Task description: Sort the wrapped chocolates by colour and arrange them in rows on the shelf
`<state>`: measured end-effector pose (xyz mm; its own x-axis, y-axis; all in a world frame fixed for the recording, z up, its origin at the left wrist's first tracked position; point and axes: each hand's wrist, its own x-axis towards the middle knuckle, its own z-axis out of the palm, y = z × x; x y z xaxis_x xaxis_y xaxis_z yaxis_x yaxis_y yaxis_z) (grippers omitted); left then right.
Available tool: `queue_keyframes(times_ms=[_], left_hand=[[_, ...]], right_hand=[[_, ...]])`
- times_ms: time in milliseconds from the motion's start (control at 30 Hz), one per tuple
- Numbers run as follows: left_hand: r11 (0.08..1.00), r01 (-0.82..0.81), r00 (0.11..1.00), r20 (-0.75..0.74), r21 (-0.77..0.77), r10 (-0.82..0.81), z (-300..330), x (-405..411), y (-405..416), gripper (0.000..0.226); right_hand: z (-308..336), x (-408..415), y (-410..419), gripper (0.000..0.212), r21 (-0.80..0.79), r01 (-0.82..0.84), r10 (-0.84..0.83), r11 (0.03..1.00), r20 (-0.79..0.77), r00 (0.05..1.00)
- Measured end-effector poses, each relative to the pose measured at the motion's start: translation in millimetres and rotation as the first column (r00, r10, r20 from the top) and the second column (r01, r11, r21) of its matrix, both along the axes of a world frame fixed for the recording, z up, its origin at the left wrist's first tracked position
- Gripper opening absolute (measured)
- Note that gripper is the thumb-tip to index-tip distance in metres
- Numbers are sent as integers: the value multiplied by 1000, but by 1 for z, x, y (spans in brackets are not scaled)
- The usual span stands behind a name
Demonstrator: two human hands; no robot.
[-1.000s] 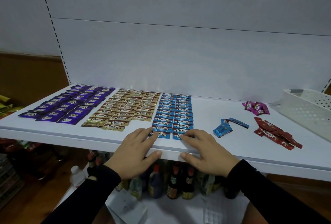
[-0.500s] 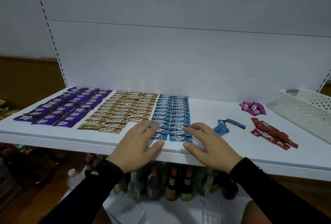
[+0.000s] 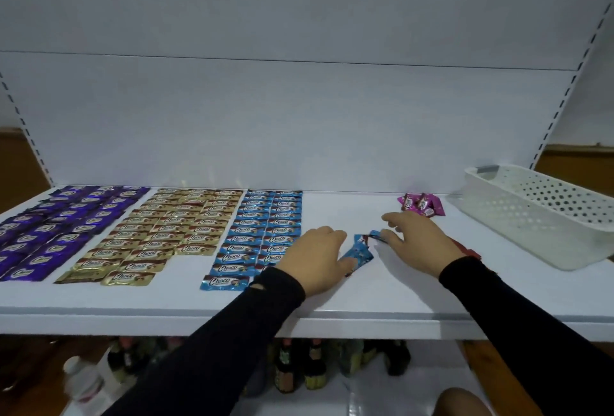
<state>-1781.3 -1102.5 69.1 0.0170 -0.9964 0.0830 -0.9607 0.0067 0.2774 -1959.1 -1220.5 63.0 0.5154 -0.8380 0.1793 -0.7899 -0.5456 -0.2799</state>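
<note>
Head view: both hands have left the blue rows [image 3: 262, 236] for loose blue chocolates [image 3: 360, 254] just right; left hand [image 3: 315, 256] rests on them, right hand [image 3: 415, 237] fingers spread, touching one, grip unclear.

The word "Choco" is legible in slanted white script on the wrappers of the blue chocolates [image 3: 226, 281], most clearly on the pieces nearest the shelf's front edge. The same "Choco" script stands on the gold chocolates [image 3: 128, 277] in the front rows. The purple chocolates [image 3: 25, 274] carry a similar white mark, legible only as "Choco" on the nearest piece; further back it blurs. Smaller print under each logo cannot be read. Markings on the pink chocolates [image 3: 421, 204] are too small to read. No numbers, prices or signs are legible.
</note>
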Motion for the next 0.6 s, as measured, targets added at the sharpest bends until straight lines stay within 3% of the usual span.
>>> queue_keyframes(times_ms=[200, 367, 500, 600], left_hand=[[980, -174, 984, -27, 96, 177, -6, -24, -42, 29], [972, -174, 971, -134, 156, 196, -3, -26, -53, 23], [967, -144, 969, -170, 211, 182, 0, -17, -52, 30], [965, -157, 963, -184, 210, 196, 3, -7, -53, 24]], right_hand=[[1, 6, -31, 39, 104, 19, -2, 994, -169, 986], [-5, 12, -43, 6, 132, -3, 15, 991, -92, 996], [-1, 13, -45, 17, 173, -39, 47, 984, -46, 998], [9, 13, -41, 15, 202, -35, 16, 979, 95, 995]])
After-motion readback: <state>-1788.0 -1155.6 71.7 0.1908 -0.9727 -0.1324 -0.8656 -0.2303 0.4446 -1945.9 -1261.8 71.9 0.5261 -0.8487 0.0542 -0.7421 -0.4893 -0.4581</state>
